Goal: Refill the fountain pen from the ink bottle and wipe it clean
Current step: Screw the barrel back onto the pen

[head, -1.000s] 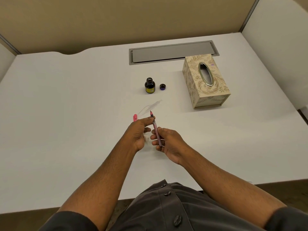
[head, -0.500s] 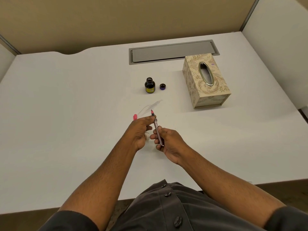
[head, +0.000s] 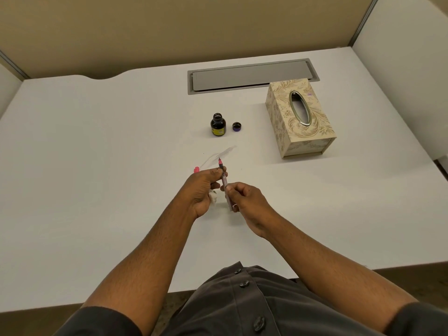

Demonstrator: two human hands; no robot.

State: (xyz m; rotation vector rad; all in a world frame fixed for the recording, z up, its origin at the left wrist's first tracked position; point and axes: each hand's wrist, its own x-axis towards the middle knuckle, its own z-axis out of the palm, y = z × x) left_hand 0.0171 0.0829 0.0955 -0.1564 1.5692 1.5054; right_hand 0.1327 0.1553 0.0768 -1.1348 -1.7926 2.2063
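Observation:
A slim fountain pen (head: 224, 180) with a pink section and dark nib points away from me, held above the white desk. My left hand (head: 204, 187) pinches its front end just behind the nib and keeps a crumpled white tissue (head: 213, 196) in its palm. My right hand (head: 244, 200) grips the rear of the barrel. The small dark ink bottle (head: 218, 124) stands uncapped farther back, its cap (head: 237, 126) lying beside it on the right.
A clear pen barrel or cap with a pink end (head: 213, 160) lies on the desk beyond my left hand. A patterned tissue box (head: 300, 122) sits at the right rear. A grey cable hatch (head: 252, 75) is set into the desk behind.
Both hands and the pen have stayed nearly in place; my right hand has shifted slightly along the barrel.

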